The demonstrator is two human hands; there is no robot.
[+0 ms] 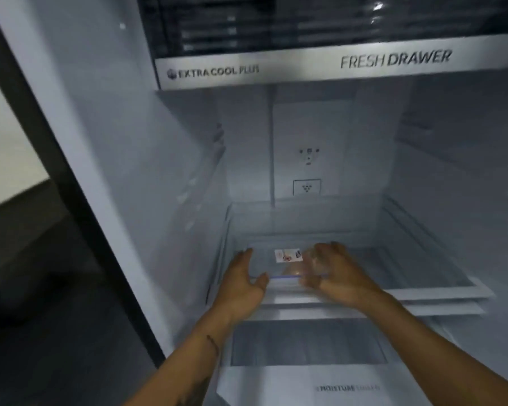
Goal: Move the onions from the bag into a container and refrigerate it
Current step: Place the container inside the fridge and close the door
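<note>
Sitting on the glass shelf (pixel 440 284) low in the open fridge (pixel 170 177) is the one clear plastic container (pixel 288 266), a small white label on top and a thin blue line along its near edge, with something pale and rounded showing through the wall that I take to be onions, though it is too blurred to count them. Both hands are at it: the left hand (pixel 244 278) lies flat along its left side, fingers straight and thumb out toward the front edge, pressing rather than gripping as far as I can see; the right hand (pixel 332 272) has its fingers curled over the right end and top of it, seemingly holding on. I'd judge the box stiff and light enough for two hands to steer easily, smooth plastic that could slide on glass, so the side walls are the sensible place to hold it, not the lid. Counting outward: one container, two hands, one shelf under it with what looks like a second rim just below, one drawer (pixel 305 342) under that with a moisture marking on its front, and one more drawer (pixel 329 64) overhead marked Fresh Drawer
</note>
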